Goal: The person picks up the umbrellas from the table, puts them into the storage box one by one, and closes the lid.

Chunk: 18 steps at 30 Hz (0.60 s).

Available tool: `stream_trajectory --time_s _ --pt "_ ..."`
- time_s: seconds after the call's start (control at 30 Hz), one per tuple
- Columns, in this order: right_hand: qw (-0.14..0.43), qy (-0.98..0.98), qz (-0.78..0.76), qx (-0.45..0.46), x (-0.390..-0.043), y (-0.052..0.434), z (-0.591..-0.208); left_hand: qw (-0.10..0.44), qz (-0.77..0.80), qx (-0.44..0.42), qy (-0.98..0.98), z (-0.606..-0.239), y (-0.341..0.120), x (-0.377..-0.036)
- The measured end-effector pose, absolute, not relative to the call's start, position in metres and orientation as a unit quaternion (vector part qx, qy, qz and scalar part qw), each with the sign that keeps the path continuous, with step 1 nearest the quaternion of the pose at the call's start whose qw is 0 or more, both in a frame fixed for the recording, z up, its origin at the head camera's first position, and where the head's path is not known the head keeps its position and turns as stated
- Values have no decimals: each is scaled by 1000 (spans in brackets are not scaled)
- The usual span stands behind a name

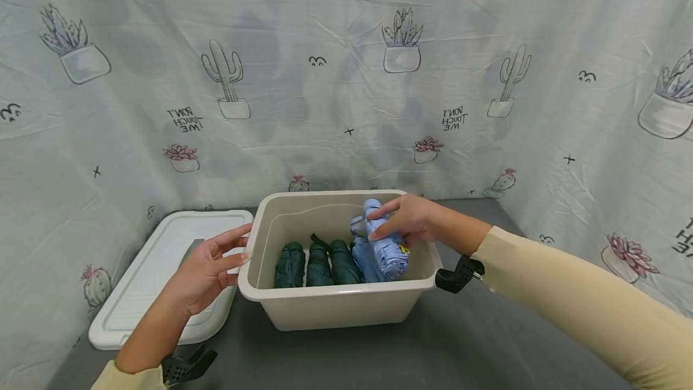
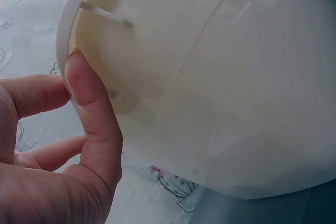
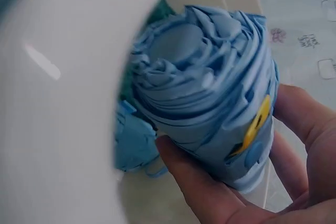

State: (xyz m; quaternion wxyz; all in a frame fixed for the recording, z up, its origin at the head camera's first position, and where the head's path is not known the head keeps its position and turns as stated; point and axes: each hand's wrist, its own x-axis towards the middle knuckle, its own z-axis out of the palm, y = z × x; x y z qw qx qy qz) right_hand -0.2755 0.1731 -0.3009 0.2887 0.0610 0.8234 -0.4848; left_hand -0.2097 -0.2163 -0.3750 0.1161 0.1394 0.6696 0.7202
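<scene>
My right hand (image 1: 414, 218) holds a folded light-blue umbrella (image 1: 388, 251) tilted in the right part of a cream plastic bin (image 1: 341, 309). A yellow mark shows on this umbrella (image 3: 210, 87) in the right wrist view, with fingers and thumb round its sides. Beside it in the bin lies a second blue folded umbrella (image 1: 365, 259), partly covered. Three dark green folded umbrellas (image 1: 290, 266) lie side by side to the left of the blue ones. At the bin's left end, my left hand (image 1: 208, 266) pinches the rim (image 2: 65, 40) between thumb and fingers.
A white lid (image 1: 151, 284) lies on the dark grey tabletop (image 1: 325, 360) left of the bin, partly behind the left hand. Behind and at both sides hangs a pale curtain (image 1: 335, 95) printed with potted plants.
</scene>
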Motion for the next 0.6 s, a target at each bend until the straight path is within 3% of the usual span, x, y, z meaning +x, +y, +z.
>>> stream_trajectory --time_s 0.6 --pt "340 834 -431 56 -286 163 -300 116 720 137 671 -376 -216 -208"
